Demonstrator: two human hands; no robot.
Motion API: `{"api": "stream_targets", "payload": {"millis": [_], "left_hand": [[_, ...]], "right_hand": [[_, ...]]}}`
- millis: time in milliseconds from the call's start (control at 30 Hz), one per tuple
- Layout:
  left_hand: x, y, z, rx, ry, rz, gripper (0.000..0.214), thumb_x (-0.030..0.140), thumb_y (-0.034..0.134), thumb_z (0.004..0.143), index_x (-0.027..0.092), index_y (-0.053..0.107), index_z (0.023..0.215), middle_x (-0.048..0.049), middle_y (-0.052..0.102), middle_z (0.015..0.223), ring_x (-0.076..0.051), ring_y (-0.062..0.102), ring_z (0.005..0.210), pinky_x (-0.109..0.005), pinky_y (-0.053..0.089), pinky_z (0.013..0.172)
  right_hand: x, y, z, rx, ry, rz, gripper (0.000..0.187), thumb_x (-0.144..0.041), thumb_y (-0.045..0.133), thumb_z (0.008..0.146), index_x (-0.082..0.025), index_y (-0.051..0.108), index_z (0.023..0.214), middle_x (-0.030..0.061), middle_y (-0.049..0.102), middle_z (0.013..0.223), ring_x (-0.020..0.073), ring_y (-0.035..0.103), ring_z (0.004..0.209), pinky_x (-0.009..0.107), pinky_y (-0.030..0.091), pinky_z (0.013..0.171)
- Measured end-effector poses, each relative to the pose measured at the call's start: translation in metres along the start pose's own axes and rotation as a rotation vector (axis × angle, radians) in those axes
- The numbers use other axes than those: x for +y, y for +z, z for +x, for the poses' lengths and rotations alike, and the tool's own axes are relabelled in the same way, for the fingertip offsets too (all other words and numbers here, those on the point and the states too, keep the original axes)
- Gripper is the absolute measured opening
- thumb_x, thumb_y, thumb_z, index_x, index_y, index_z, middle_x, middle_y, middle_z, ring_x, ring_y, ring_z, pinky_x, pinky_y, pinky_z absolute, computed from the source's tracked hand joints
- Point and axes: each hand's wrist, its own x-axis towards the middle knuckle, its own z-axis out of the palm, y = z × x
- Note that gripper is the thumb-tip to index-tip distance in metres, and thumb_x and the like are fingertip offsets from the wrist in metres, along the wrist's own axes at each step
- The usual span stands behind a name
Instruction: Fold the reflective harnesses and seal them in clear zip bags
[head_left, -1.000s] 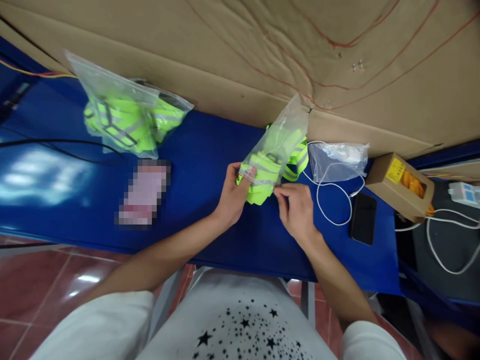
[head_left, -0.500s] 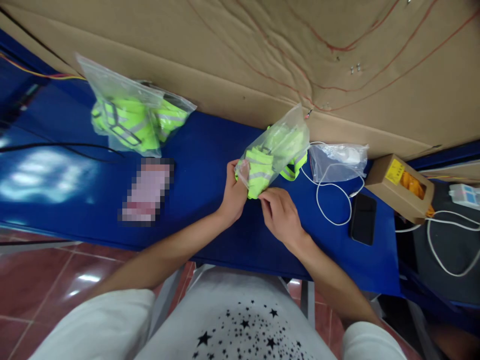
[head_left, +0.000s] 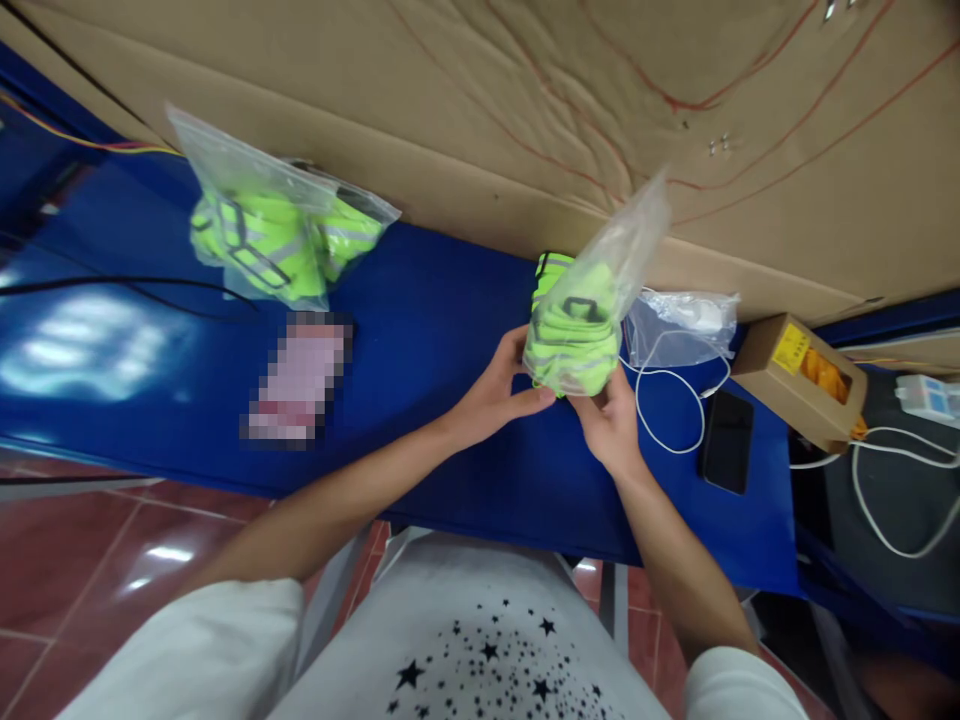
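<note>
A clear plastic bag [head_left: 574,335] holds a folded neon yellow-green reflective strap garment with grey bands and a dark buckle, probably a safety vest. My left hand [head_left: 501,395] grips its left side and lower edge, thumb along the bottom. From the right, my right hand [head_left: 613,415] supports the same bag, with some fingers hidden behind it. The bag's loose upper end points up and to the right. Behind it, more neon reflective fabric [head_left: 551,268] lies on the blue table [head_left: 435,310]. Two similar filled bags, a nearer one [head_left: 262,245] and another [head_left: 349,235], rest at the back left.
A pixelated pink item [head_left: 300,375] lies left of my hands. To the right are a clear bag with a white item [head_left: 682,320], a white cable [head_left: 667,447], a black phone [head_left: 727,440] and a cardboard box [head_left: 780,370]. A brown covered panel [head_left: 465,120] borders the back.
The bag has moved right and turned, its buckle and folded bands now facing me. My right hand has shifted from the bag's lower corner to its right side; my left hand followed rightward.
</note>
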Motion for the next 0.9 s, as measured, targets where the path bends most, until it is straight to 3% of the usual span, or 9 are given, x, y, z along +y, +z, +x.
{"api": "stream_targets", "payload": {"millis": [67,133,300,467,600,667,800,900], "left_hand": [[0.001,-0.004,0.002,0.061,-0.005,-0.091,0.080,0.062,0.084,0.078,0.026,0.048,0.140,-0.0123,0.056,0.148,-0.032,0.054,0.139,-0.046,0.045,0.116],[0.001,-0.002,0.004,0.132,-0.044,-0.144,0.076,0.063,0.082,0.079,0.024,0.052,0.137,-0.0122,0.062,0.143,-0.032,0.058,0.135,-0.046,0.047,0.114],[-0.008,0.019,0.000,0.195,-0.088,-0.115,0.071,0.065,0.073,0.088,0.023,0.054,0.142,-0.0124,0.061,0.147,-0.032,0.057,0.139,-0.048,0.046,0.118],[-0.016,0.037,-0.003,0.071,-0.095,-0.026,0.079,0.069,0.069,0.089,0.021,0.050,0.150,-0.0157,0.062,0.146,-0.032,0.053,0.144,-0.052,0.037,0.125],[-0.019,0.034,-0.005,-0.008,-0.112,0.006,0.078,0.073,0.063,0.090,0.021,0.054,0.147,-0.0144,0.065,0.141,-0.031,0.051,0.145,-0.051,0.032,0.128],[-0.022,0.030,-0.007,-0.042,-0.143,0.031,0.077,0.075,0.060,0.091,0.021,0.054,0.145,-0.0143,0.064,0.141,-0.030,0.055,0.141,-0.050,0.040,0.124],[-0.026,0.026,-0.012,-0.160,-0.204,0.094,0.073,0.079,0.042,0.096,0.016,0.065,0.126,-0.0159,0.071,0.127,-0.027,0.069,0.116,-0.047,0.056,0.104],[-0.019,0.023,-0.017,-0.320,-0.106,0.270,0.069,0.067,0.027,0.106,0.015,0.070,0.118,-0.0158,0.074,0.126,-0.025,0.069,0.121,-0.043,0.052,0.111]], "right_hand": [[-0.002,-0.003,0.001,-0.104,0.026,0.015,0.056,-0.046,0.084,0.082,-0.026,0.062,0.129,0.0092,0.073,0.130,0.0279,0.070,0.120,0.044,0.057,0.107],[-0.004,0.001,0.001,-0.121,0.084,0.065,0.063,-0.046,0.089,0.077,-0.027,0.061,0.130,0.0091,0.071,0.134,0.0283,0.070,0.121,0.045,0.058,0.107],[-0.009,0.017,0.004,0.091,0.321,0.313,0.082,-0.049,0.095,0.063,-0.029,0.049,0.128,0.0048,0.075,0.117,0.0245,0.075,0.105,0.041,0.064,0.092],[-0.012,0.015,0.004,0.206,0.390,0.402,0.072,-0.045,0.095,0.062,-0.031,0.051,0.117,0.0003,0.072,0.112,0.0202,0.074,0.100,0.034,0.065,0.082],[-0.011,0.011,0.003,0.170,0.393,0.430,0.068,-0.045,0.093,0.064,-0.033,0.057,0.120,-0.0018,0.073,0.105,0.0168,0.073,0.092,0.030,0.065,0.080],[-0.012,0.007,0.004,0.133,0.367,0.432,0.064,-0.045,0.092,0.066,-0.033,0.061,0.121,-0.0024,0.073,0.103,0.0148,0.073,0.089,0.028,0.064,0.079],[-0.019,-0.010,0.006,0.010,0.230,0.235,0.080,-0.033,0.095,0.065,-0.035,0.058,0.136,-0.0022,0.074,0.101,0.0151,0.072,0.081,0.028,0.063,0.072],[-0.026,-0.023,0.004,-0.055,0.126,-0.036,0.062,-0.033,0.086,0.079,-0.031,0.061,0.136,-0.0036,0.072,0.083,0.0138,0.066,0.062,0.027,0.057,0.059]]}}
